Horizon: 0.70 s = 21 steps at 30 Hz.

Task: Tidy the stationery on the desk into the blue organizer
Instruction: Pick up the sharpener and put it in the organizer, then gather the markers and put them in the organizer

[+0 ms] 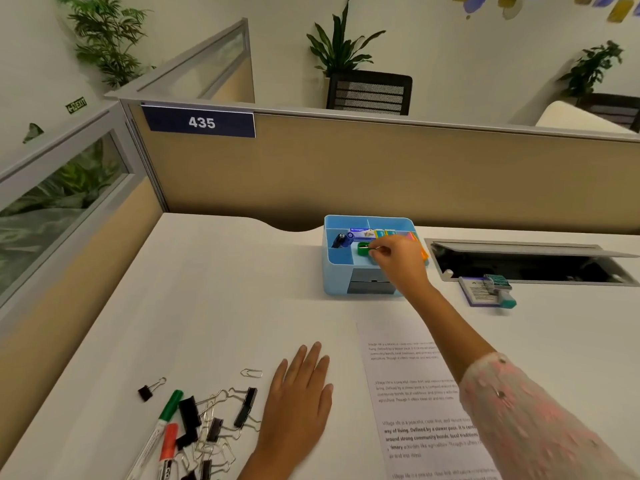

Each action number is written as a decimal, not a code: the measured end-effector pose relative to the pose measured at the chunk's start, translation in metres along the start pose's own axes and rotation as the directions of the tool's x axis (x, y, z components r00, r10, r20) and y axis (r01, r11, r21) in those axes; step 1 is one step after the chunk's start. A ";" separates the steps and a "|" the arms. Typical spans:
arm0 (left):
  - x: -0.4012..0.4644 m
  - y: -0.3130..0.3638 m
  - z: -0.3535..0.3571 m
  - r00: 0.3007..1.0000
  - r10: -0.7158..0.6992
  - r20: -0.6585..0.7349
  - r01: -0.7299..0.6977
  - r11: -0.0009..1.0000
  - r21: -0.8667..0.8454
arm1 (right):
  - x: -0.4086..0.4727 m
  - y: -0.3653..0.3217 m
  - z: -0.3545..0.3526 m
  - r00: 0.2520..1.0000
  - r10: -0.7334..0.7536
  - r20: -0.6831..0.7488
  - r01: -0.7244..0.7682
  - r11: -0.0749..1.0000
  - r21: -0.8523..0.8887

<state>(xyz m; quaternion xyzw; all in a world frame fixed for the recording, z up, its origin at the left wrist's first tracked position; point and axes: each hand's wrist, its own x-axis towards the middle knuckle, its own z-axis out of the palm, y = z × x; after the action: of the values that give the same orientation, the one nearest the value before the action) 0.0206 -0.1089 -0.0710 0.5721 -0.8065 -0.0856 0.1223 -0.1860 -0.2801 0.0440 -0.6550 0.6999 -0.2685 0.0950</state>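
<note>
the right hand reaches over the blue organizer at twelve o'clock on the tabletop, its grip pinched together on a small paper clip above a front compartment. the left hand lies flat, fingers apart, just beside the heap of binder clips and markers at seven o'clock.

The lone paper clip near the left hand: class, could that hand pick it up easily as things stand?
Probably yes. The paper clip lies apart from the clutter, just beside the left hand, which rests flat and empty on the desk, with nothing between them.
</note>
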 end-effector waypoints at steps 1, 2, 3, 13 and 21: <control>0.000 0.000 0.000 1.000 0.001 0.003 -0.001 1.000 0.008 | 0.003 -0.001 0.004 1.000 -0.005 0.011 0.005 1.000 -0.008; 0.000 -0.001 0.000 1.000 0.002 0.007 -0.002 1.000 0.013 | 0.006 -0.001 0.008 1.000 -0.003 0.015 0.003 1.000 -0.021; 0.000 -0.001 0.001 1.000 0.002 0.008 -0.002 1.000 0.014 | 0.008 -0.002 0.011 1.000 0.009 0.013 -0.009 0.999 -0.036; 0.001 -0.003 0.003 1.000 -0.003 0.003 0.003 1.000 0.031 | 0.013 0.000 0.034 0.985 0.075 -0.157 -0.065 0.996 0.068; -0.001 -0.004 0.005 0.998 0.016 -0.056 -0.016 1.000 -0.016 | -0.018 -0.010 0.033 0.945 0.088 -0.314 -0.019 0.976 0.217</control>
<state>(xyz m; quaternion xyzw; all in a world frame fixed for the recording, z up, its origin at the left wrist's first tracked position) 0.0227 -0.1092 -0.0774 0.5667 -0.8066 -0.0751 0.1500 -0.1593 -0.2712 0.0179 -0.5694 0.6910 -0.4417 0.0559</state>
